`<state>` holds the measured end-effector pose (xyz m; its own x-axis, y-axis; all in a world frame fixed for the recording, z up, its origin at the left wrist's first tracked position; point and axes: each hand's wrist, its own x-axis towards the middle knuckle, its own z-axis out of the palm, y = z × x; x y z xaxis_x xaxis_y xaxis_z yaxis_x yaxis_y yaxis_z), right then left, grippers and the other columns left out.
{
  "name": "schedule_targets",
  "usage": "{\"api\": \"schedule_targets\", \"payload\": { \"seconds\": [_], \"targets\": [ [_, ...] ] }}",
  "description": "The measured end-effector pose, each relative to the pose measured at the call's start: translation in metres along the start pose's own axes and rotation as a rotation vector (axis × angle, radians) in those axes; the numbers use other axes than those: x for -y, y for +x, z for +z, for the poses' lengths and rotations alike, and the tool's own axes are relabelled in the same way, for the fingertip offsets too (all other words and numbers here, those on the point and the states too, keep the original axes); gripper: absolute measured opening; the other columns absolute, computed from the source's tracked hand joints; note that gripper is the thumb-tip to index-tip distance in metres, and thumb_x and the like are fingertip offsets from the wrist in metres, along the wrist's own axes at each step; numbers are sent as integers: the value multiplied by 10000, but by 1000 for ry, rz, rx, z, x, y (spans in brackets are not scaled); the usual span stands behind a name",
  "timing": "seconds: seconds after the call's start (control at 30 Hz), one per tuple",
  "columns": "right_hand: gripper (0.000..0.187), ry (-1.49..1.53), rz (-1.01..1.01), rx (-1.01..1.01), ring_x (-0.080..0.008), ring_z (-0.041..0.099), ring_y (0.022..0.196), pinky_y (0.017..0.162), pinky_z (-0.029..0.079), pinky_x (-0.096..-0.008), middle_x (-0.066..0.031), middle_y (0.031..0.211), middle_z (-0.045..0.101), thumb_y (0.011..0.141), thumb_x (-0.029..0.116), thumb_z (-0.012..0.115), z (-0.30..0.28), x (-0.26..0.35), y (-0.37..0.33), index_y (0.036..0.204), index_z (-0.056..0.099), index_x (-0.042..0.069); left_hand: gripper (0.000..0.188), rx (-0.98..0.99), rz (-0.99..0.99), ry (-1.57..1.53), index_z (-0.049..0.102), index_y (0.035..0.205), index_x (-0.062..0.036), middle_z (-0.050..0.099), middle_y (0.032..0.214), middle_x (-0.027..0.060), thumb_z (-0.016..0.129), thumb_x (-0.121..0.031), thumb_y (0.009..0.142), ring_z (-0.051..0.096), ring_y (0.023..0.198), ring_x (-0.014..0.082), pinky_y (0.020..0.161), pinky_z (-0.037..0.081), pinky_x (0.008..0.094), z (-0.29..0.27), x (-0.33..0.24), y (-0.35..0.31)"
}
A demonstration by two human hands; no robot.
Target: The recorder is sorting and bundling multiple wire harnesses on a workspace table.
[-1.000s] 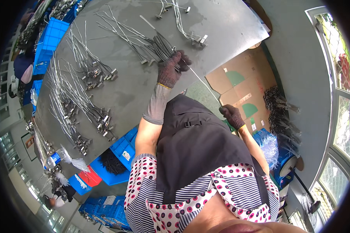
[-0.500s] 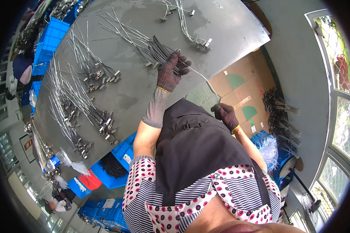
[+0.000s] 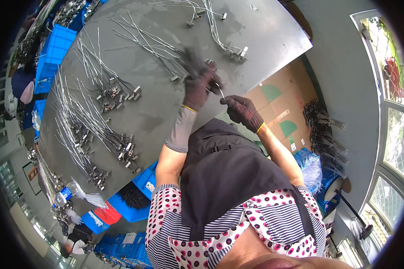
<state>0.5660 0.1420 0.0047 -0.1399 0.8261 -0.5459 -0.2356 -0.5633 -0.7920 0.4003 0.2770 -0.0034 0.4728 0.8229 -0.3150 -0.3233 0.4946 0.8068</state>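
Observation:
My left hand (image 3: pixel 198 82), in a dark glove with a grey sleeve, is closed on a bundle of thin wire leads (image 3: pixel 153 49) lying on the grey metal table (image 3: pixel 166 112). It is blurred. My right hand (image 3: pixel 242 110), also dark-gloved, pinches the end of a thin white wire (image 3: pixel 221 91) that runs up to the left hand. The two hands are close together at the table's near edge.
Several more bundles of wire leads with small connectors (image 3: pixel 103 89) lie spread over the table. Blue bins (image 3: pixel 54 45) stand beyond it, and another blue bin (image 3: pixel 141 197) sits below it. Flattened cardboard (image 3: pixel 278 103) and a dark wire heap (image 3: pixel 321 130) lie on the floor at right.
My right hand has risen from beside my body to the table edge and met the left hand. The left hand has shifted slightly on the bundle.

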Motion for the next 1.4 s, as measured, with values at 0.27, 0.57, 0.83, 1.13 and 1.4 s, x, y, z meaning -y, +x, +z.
{"api": "schedule_targets", "payload": {
  "seconds": [0.27,0.57,0.83,1.13,1.4],
  "targets": [
    [612,-36,-1,-195,-146,489,559,501,390,-291,-144,874,673,1011,529,429,8,48,46,1301,544,3,293,-182,93,283,715,991,-56,685,859,27,679,-343,944,638,740,110,726,520,276,-1,-2,15],
    [526,-753,-412,-284,-450,626,1022,897,484,-474,-296,1037,660,994,473,429,27,70,146,1180,579,5,346,-386,-124,244,728,916,-26,666,748,-7,779,-362,853,559,622,77,567,441,257,-25,-6,22],
    [392,-1200,-486,-750,-376,609,1098,891,492,-509,-168,1174,658,894,275,538,-40,150,237,1253,585,125,378,-719,18,790,736,954,-28,691,717,51,750,-393,855,668,707,169,641,516,299,-92,-12,20],
    [203,-1548,-216,-594,-395,658,971,800,523,-505,-186,956,704,856,191,540,-62,176,267,974,679,101,333,-285,19,-339,566,1255,22,681,1004,154,618,-112,955,680,786,251,729,588,381,-75,-25,5],
    [239,-667,-400,-351,-155,670,783,698,539,-308,-66,920,728,941,151,638,-57,119,144,1141,700,37,327,-277,-166,-477,503,1268,-11,660,1045,169,591,-104,966,671,925,308,841,578,468,-57,-24,65]
  ]
}}
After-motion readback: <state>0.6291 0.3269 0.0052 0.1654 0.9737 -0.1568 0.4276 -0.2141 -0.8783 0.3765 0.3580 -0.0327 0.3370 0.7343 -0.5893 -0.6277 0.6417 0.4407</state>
